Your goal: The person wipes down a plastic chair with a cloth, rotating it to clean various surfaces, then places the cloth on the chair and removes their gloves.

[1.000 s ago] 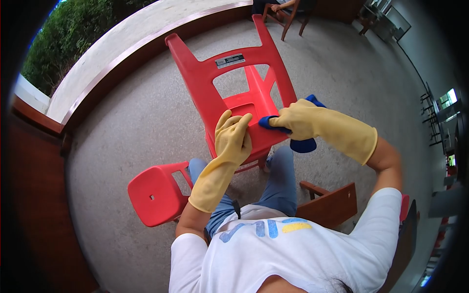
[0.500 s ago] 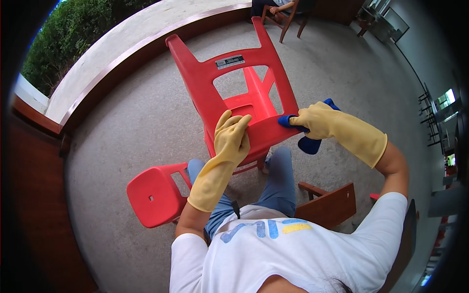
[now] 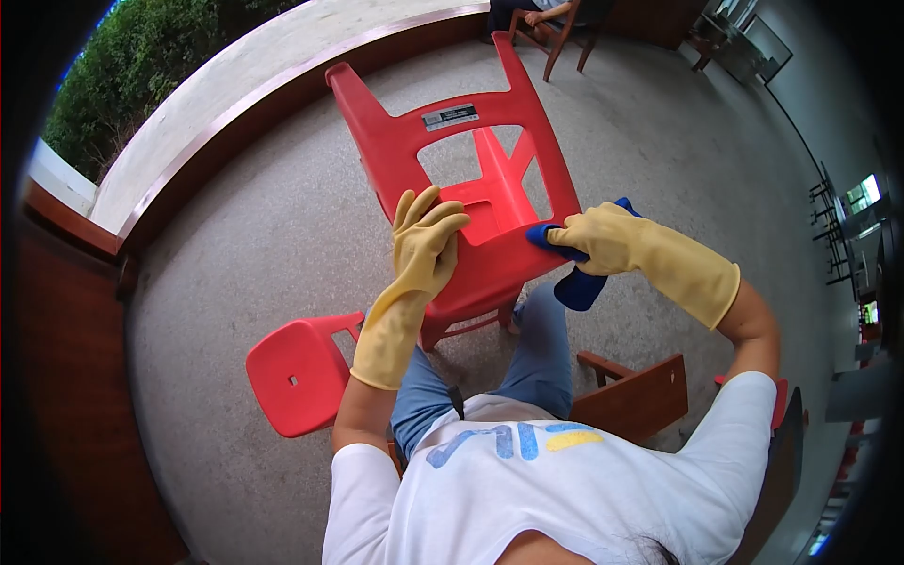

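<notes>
A red plastic stool point(image 3: 471, 113) is tipped over in front of my knees, its legs pointing away from me and a label on its side panel. My left hand point(image 3: 426, 247), in a yellow rubber glove, rests against the stool's left edge with fingers stretched out. In the same kind of glove, my right hand point(image 3: 603, 240) is closed on a dark blue cloth point(image 3: 579, 287). That cloth touches the right corner of the stool near its seat end, and part of it hangs down. What supports the stool underneath is mostly hidden.
A smaller red stool point(image 3: 297, 377) stands on the grey floor point(image 3: 226, 235) at my left. Close by my right leg is a brown wooden piece of furniture point(image 3: 636, 395). Farther off, a person sits on a wooden chair point(image 3: 570, 33). A low ledge point(image 3: 188, 160) curves along the left.
My left hand has shifted slightly left and up along the stool's edge. My right hand and the cloth have moved a little left, and the stool has turned slightly.
</notes>
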`<move>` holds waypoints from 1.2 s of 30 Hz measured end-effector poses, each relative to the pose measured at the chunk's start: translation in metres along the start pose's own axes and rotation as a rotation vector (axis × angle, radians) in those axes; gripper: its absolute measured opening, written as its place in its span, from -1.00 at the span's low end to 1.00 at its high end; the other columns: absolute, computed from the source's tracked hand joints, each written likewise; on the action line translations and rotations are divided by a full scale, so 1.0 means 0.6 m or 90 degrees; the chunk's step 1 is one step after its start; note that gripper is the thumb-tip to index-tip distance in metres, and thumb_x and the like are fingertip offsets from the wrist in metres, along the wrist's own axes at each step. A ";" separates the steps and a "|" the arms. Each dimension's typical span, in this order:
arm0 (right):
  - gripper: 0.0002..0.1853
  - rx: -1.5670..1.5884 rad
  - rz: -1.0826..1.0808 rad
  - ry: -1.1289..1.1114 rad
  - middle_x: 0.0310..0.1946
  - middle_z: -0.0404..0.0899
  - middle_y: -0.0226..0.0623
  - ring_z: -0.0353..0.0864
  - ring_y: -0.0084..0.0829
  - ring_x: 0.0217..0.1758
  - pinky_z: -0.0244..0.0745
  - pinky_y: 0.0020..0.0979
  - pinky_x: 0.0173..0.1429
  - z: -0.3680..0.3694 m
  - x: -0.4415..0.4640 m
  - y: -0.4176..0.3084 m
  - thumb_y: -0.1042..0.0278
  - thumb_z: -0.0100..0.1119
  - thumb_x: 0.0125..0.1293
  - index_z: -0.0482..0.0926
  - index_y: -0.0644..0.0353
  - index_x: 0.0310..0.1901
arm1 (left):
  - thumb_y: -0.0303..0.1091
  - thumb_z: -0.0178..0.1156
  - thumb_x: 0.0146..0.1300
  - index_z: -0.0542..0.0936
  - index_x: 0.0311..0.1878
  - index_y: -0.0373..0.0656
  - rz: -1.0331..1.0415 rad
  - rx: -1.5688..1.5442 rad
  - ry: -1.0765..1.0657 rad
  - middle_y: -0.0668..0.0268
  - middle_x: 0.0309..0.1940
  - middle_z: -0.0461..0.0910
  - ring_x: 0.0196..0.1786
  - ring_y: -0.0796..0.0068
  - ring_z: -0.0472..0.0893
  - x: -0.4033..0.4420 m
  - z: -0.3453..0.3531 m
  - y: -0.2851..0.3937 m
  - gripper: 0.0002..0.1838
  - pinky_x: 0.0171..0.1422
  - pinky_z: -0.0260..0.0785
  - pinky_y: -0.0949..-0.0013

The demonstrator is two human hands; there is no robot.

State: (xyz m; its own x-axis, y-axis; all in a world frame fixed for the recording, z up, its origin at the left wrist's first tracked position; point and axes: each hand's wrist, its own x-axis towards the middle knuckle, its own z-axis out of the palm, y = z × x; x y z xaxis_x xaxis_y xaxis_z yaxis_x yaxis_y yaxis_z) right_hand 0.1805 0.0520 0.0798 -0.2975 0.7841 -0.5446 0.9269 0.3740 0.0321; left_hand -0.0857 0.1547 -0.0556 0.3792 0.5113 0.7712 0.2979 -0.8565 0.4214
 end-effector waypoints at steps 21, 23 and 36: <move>-0.17 -0.057 0.005 -0.035 -0.17 0.70 -0.17 0.80 -0.07 -0.20 0.67 -0.12 -0.13 0.019 -0.019 0.024 0.31 0.35 0.24 0.39 -0.36 0.59 | -0.50 0.33 0.15 0.73 -0.24 0.00 0.021 -0.001 0.007 0.37 -0.05 0.79 0.33 0.04 0.63 0.003 0.003 -0.010 -0.85 0.59 0.26 -0.10; -0.16 -0.046 -0.039 -0.003 -0.19 0.69 -0.17 0.79 -0.08 -0.21 0.66 -0.11 -0.15 0.024 -0.021 0.027 0.32 0.35 0.22 0.40 -0.33 0.59 | -0.50 0.32 0.15 0.74 -0.24 0.00 0.016 0.001 0.009 0.37 -0.04 0.79 0.33 0.04 0.64 -0.001 0.006 -0.011 -0.85 0.59 0.26 -0.10; -0.41 -0.138 -0.072 -0.032 -0.07 0.73 -0.17 0.82 -0.09 -0.11 0.67 -0.12 -0.07 -0.021 0.040 -0.070 0.23 0.29 0.31 0.59 -0.07 0.41 | -0.53 0.29 0.20 0.75 -0.25 -0.03 -0.012 0.004 -0.006 0.37 -0.05 0.80 0.35 0.06 0.63 0.006 0.000 0.002 -0.85 0.62 0.21 -0.02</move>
State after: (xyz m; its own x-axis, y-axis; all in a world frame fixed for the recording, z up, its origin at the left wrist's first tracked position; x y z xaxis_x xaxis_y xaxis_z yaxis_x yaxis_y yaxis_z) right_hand 0.1313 0.0617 0.0760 -0.3803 0.7076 -0.5955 0.8158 0.5600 0.1444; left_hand -0.0838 0.1558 -0.0525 0.3822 0.5282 0.7582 0.3101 -0.8463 0.4333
